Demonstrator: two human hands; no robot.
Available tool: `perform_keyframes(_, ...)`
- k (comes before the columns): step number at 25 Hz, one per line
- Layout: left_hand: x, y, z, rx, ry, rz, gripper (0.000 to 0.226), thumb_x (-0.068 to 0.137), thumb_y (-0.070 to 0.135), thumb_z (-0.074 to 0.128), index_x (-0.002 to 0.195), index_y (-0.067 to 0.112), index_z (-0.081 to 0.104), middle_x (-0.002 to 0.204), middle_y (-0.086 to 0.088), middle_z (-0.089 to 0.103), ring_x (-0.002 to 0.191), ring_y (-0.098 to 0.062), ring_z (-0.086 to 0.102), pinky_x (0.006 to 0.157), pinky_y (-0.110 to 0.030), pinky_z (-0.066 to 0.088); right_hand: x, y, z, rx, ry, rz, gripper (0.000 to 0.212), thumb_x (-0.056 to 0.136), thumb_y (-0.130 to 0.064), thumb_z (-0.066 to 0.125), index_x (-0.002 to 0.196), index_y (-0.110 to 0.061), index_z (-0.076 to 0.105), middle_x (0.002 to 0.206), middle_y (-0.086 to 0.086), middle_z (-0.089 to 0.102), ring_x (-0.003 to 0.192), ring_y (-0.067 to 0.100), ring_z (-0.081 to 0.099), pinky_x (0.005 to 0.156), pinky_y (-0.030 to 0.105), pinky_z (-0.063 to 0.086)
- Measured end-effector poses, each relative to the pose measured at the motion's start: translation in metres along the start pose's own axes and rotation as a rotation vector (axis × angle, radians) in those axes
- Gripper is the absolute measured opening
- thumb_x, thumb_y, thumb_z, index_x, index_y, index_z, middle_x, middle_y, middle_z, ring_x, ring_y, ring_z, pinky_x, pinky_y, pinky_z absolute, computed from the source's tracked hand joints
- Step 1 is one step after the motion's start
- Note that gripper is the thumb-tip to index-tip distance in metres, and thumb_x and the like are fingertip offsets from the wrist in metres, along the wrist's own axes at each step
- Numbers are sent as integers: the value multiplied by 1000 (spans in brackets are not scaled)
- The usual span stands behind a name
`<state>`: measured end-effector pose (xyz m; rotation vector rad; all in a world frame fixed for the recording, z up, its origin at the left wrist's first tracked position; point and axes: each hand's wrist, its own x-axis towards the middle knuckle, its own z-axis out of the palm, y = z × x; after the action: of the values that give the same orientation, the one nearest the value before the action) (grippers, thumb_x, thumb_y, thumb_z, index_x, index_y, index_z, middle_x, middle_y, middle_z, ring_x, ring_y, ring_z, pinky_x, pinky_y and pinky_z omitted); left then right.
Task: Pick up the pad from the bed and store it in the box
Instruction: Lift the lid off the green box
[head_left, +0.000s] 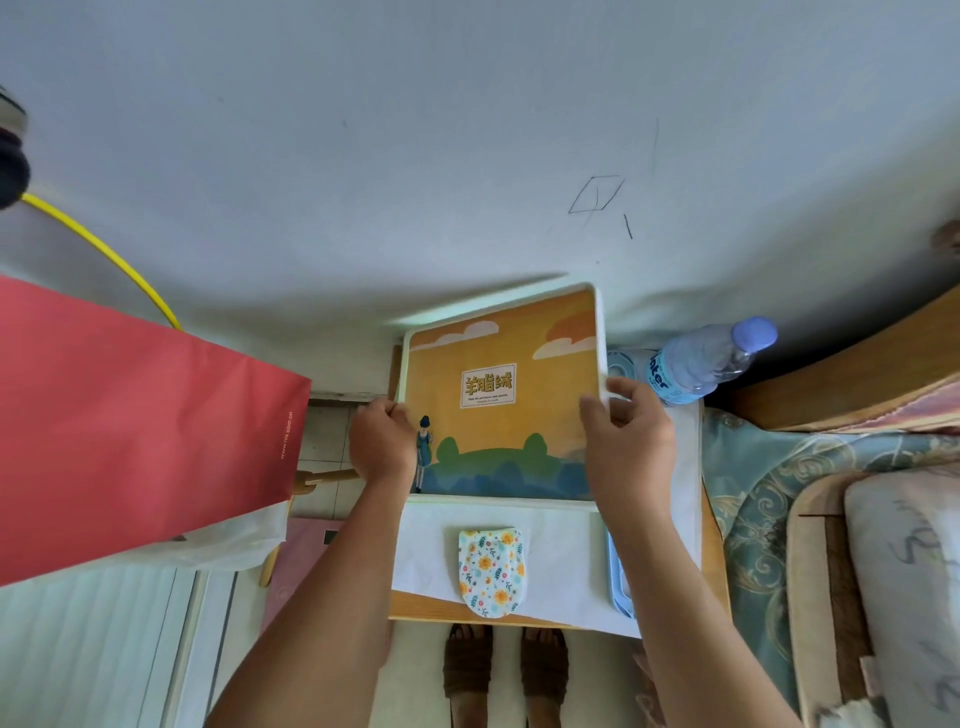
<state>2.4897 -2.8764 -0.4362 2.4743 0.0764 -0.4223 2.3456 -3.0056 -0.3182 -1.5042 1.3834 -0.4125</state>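
A flat box (501, 364) with an orange sky, green hills and a white label on its lid sits at the middle of a small wooden table. My left hand (383, 441) grips the box's left edge and my right hand (626, 439) grips its right edge, thumb on the lid. The box is tilted slightly, its far right corner raised. A folded floral pad (491, 569) with yellow flowers lies on white paper just in front of the box, nearer to me, untouched by either hand.
A clear water bottle (706, 364) with a blue cap lies right of the box. A red paper bag (140, 431) stands at the left. The bed with patterned bedding (763, 493) is at the right. A blue tray edge (618, 582) shows beside my right forearm. My sandalled feet are below the table.
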Motion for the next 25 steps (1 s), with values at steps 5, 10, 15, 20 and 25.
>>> perform_keyframes(5,-8,-9,-14,-293,-168,-45,28,93,19,50,79,3,67,65,-7,58,62,-20,51,62,-27,37,-19,-26,-13,305,-270,126,30,89,-6,58,92,-36,56,74,-3,74,62,13,72,58,34,61)
perform_keyframes(10,-22,-10,-36,-482,-351,-111,24,88,24,63,108,11,63,96,-1,67,82,-13,63,67,-21,48,-17,-22,-27,331,-312,140,29,89,-5,59,97,-33,58,67,-3,76,63,15,72,60,34,62)
perform_keyframes(15,-53,-7,-67,-539,-384,-126,28,82,13,69,110,14,62,99,-4,69,78,-5,64,62,-14,48,-16,-5,-59,244,-293,163,28,88,-5,60,107,-26,61,89,10,72,77,28,69,71,43,60)
perform_keyframes(20,-92,0,-84,-465,-531,-211,52,83,15,68,130,17,47,116,-5,55,96,-17,55,78,-33,41,-6,29,-105,-133,-307,141,48,79,-16,71,124,-22,52,80,1,52,69,12,56,61,24,49)
perform_keyframes(25,-164,29,-32,-414,-733,-203,58,84,10,67,134,16,40,92,4,61,83,-10,59,75,-29,44,2,89,-161,-311,-235,356,73,74,-25,75,137,-20,38,132,17,44,114,35,51,101,46,45)
